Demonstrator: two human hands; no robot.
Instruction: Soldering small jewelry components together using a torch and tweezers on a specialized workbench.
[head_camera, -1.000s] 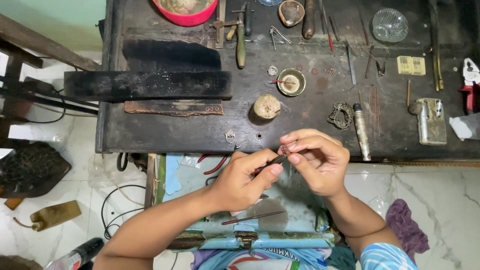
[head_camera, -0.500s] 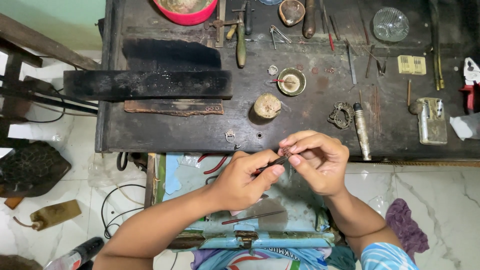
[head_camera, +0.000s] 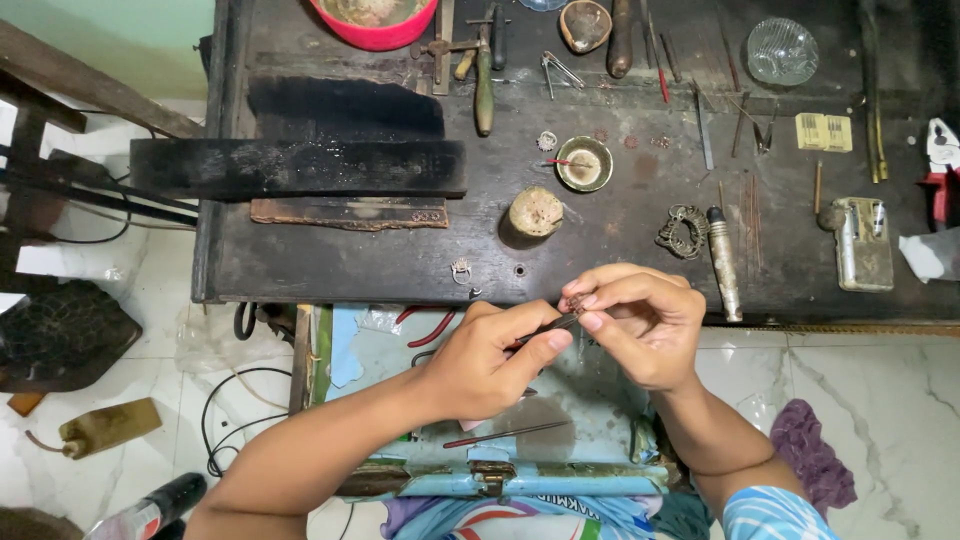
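Observation:
My left hand (head_camera: 487, 355) grips a thin dark pair of tweezers (head_camera: 548, 330) whose tip points up and to the right. My right hand (head_camera: 640, 320) pinches a very small reddish piece (head_camera: 573, 302) between thumb and fingertips, right at the tweezer tip. Both hands meet just in front of the near edge of a dark wooden workbench (head_camera: 330, 265), above an open light-blue drawer (head_camera: 600, 390). The small piece is mostly hidden by my fingers.
On the bench lie a round wooden stub (head_camera: 536, 212), a small metal cup (head_camera: 584, 163), an ornate ring piece (head_camera: 682, 231), a metal cylinder (head_camera: 723, 263), a lighter-like metal block (head_camera: 862, 242), a red bowl (head_camera: 376, 18), hand tools and a black wooden bar (head_camera: 300, 168). Red-handled pliers (head_camera: 430, 325) and a thin rod (head_camera: 505, 434) lie in the drawer.
Both hands stay together in the same spot. Only slight finger shifts around the small piece show.

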